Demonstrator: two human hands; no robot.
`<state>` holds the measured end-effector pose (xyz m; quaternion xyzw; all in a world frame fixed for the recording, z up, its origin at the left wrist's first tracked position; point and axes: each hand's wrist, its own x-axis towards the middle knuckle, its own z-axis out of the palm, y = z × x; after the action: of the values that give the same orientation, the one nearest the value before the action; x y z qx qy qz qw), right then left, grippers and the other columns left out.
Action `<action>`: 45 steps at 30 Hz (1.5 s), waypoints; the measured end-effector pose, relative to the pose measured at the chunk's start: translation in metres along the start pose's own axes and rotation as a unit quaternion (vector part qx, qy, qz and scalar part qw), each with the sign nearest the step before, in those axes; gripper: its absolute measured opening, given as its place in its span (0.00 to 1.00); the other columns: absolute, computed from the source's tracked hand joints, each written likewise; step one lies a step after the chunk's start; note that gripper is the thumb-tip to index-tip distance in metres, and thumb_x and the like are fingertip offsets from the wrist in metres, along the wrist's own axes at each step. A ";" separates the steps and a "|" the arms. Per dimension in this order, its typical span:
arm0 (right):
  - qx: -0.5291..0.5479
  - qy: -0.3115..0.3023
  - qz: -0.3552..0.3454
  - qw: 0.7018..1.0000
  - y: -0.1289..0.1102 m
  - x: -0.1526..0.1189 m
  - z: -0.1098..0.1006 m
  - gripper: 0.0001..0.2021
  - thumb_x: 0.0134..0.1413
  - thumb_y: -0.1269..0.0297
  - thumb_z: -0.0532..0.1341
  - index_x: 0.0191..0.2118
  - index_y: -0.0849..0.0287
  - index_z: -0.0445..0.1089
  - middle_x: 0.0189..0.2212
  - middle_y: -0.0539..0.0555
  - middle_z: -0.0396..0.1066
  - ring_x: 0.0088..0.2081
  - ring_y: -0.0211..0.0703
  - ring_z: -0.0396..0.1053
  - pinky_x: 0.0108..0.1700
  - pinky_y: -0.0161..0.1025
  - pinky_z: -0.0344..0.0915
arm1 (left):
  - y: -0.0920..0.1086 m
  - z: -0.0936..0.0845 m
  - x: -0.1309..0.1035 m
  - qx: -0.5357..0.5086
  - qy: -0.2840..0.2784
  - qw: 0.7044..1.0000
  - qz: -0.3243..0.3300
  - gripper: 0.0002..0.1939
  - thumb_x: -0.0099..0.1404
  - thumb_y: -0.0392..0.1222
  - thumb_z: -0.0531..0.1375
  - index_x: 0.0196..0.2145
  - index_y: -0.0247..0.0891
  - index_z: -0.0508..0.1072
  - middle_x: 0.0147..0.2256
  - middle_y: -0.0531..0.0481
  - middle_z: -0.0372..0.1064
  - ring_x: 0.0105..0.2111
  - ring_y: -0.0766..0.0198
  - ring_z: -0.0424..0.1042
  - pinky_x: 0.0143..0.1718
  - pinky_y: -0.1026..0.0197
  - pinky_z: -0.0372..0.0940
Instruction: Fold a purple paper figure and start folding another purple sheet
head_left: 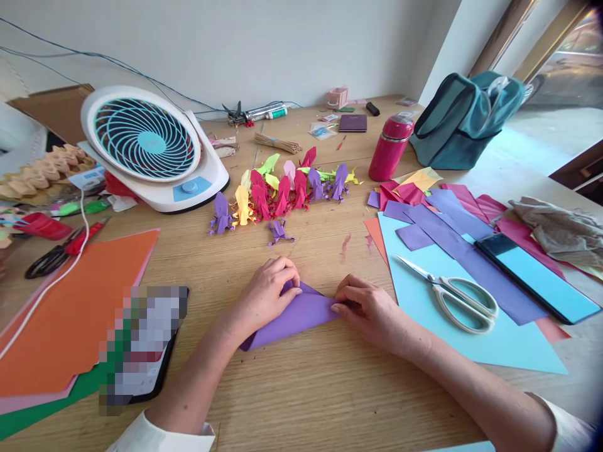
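A sheet of purple paper, partly folded over on itself, lies on the wooden table in front of me. My left hand grips its upper left part, thumb on top and fingers curled over the edge. At the paper's right corner, my right hand pinches it between thumb and fingers. Beyond my hands stand several folded paper figures in purple, red, yellow and green. A small purple paper figure sits nearest to me, apart from that group.
Scissors rest on light blue paper at right, beside a phone. Another phone lies at left on coloured sheets. A fan, a pink bottle and a teal bag stand farther back.
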<state>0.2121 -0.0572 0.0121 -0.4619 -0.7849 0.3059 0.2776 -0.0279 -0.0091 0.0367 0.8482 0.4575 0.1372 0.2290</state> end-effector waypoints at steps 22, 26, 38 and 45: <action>0.006 -0.043 -0.047 0.998 -0.003 -0.002 -0.009 0.02 0.59 0.70 0.61 0.34 0.58 0.70 0.38 0.55 0.68 0.36 0.40 0.68 0.40 0.37 0.66 | 0.027 -0.010 -0.021 0.034 -0.123 0.989 -0.072 0.25 0.53 0.55 0.70 0.45 0.44 0.71 0.48 0.49 0.63 0.51 0.51 0.64 0.53 0.50 0.60; 0.001 -0.037 -0.084 0.996 -0.001 -0.003 -0.016 0.02 0.58 0.69 0.62 0.34 0.58 0.72 0.37 0.55 0.67 0.39 0.42 0.68 0.41 0.39 0.66 | 0.032 -0.008 -0.021 0.039 -0.146 0.986 -0.075 0.27 0.56 0.57 0.68 0.48 0.45 0.69 0.49 0.48 0.64 0.53 0.50 0.63 0.54 0.48 0.57; 0.066 -0.080 -0.011 0.995 0.001 -0.007 -0.024 0.04 0.59 0.68 0.61 0.33 0.59 0.72 0.28 0.49 0.70 0.24 0.30 0.65 0.26 0.30 0.58 | 0.037 -0.005 -0.021 -0.003 -0.153 0.985 -0.078 0.26 0.56 0.59 0.67 0.47 0.44 0.69 0.49 0.48 0.63 0.52 0.50 0.62 0.53 0.50 0.59; 0.165 -0.121 0.065 0.977 0.002 -0.006 -0.030 0.05 0.59 0.64 0.63 0.36 0.59 0.72 0.30 0.50 0.74 0.29 0.36 0.71 0.31 0.31 0.64 | 0.035 -0.008 -0.017 -0.112 -0.177 0.978 -0.012 0.23 0.60 0.53 0.66 0.50 0.46 0.69 0.50 0.50 0.65 0.53 0.56 0.65 0.52 0.57 0.62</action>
<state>0.2374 -0.0550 0.0300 -0.4193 -0.7196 0.5022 0.2327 -0.0160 -0.0382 0.0609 0.8223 0.4016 0.0321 0.4018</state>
